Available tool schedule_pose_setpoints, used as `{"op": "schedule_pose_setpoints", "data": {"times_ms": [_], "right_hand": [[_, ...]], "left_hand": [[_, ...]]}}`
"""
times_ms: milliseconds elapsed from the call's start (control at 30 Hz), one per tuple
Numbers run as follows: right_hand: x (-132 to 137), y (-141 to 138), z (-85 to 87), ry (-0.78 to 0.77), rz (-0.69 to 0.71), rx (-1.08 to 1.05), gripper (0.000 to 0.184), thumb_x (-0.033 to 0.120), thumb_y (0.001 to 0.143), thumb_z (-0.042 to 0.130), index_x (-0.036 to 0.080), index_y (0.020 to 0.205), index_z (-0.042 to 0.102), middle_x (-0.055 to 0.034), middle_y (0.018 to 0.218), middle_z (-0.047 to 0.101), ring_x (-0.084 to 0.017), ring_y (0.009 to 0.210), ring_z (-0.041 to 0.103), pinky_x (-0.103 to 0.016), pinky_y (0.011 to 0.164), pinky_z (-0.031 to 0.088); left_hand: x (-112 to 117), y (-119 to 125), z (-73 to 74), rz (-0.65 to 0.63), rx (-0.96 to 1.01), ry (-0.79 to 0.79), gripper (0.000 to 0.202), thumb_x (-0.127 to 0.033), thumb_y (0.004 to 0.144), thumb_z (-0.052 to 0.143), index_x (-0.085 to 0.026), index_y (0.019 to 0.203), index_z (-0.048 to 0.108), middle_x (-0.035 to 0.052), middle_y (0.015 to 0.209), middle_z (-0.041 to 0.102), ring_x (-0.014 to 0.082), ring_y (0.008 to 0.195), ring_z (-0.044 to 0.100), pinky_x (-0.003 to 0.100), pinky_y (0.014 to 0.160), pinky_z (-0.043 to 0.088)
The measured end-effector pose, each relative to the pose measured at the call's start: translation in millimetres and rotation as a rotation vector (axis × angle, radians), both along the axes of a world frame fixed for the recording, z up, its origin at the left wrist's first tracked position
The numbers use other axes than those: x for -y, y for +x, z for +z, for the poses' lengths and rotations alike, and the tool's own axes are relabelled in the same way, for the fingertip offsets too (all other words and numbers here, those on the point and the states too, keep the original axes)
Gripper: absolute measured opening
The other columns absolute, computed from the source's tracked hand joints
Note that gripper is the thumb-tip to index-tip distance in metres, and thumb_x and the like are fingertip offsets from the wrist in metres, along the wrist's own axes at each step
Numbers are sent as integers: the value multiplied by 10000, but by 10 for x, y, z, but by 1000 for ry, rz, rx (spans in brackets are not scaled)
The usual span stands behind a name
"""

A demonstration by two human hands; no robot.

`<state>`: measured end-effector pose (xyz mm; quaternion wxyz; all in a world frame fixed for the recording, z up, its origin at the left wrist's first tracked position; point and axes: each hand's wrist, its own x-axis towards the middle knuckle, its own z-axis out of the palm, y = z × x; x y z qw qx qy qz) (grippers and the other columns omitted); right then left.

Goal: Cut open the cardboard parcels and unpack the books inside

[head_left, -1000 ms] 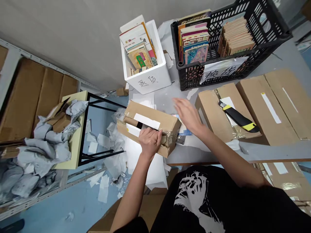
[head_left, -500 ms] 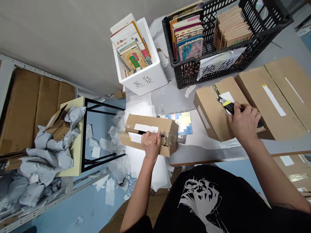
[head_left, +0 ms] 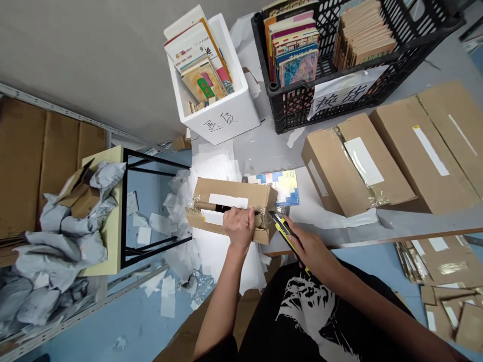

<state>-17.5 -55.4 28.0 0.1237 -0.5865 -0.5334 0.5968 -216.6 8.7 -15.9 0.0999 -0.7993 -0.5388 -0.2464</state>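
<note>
My left hand is closed on the flap of a small cardboard box, whose top seam gapes open with something dark inside. White label pieces lie on both sides of the slit. Clear tape still covers the box's right end. In my right hand is a black and yellow utility knife, its tip close to that taped end; whether it touches cannot be made out. Beneath the box are white paper sheets, and behind it lies a blue and yellow booklet.
Two closed cardboard boxes, a nearer one and a larger one, stand at the right. Behind are a white foam bin of books and a black crate of books. A stool with grey mailers stands left.
My right hand has brought the utility knife from on top of the right-hand box over to the small box's right end. My left hand keeps its hold, and the seam gapes wider.
</note>
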Motion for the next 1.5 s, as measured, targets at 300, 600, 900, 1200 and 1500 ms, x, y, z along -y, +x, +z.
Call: {"op": "schedule_pose_setpoints", "data": {"times_ms": [300,600,900,1200,1500], "right_hand": [[6,-245,-27,24,62,86,517,236,964,259,157,1469,337,-53,758,649,-158,518,570,-296,565,494],[2,-337,-18,17,173,197,522,185,967,259,129,1485,293,-59,706,670,-175,535,619,-295,588,493],[301,-69,-46,279,107,325,505,285,981,273,157,1465,337,-111,965,713,-226,784,684,-313,645,527],[-49,39,-268,586,448,688,588,158,933,405,388,1461,286,-56,959,599,-168,749,617,-204,481,408],[-47,79,-263,730,675,709,818,-18,796,414,378,1479,198,-56,946,552,-187,794,562,-244,560,430]], "left_hand": [[6,8,-8,-7,26,14,405,-193,918,485,-210,516,439,-11,476,535,145,533,418,328,579,266],[61,16,-35,-22,46,33,388,-178,912,489,-210,528,444,-5,495,536,148,538,424,333,587,253],[-63,2,138,-65,112,180,395,-221,923,463,-202,530,426,-20,445,450,145,532,385,314,596,251],[99,62,246,-175,107,227,433,-325,967,387,-208,559,473,-2,486,544,154,556,460,322,627,341],[52,-305,546,-60,-190,-330,358,-269,925,482,-189,1271,520,138,1234,605,186,930,644,271,650,504]]}}
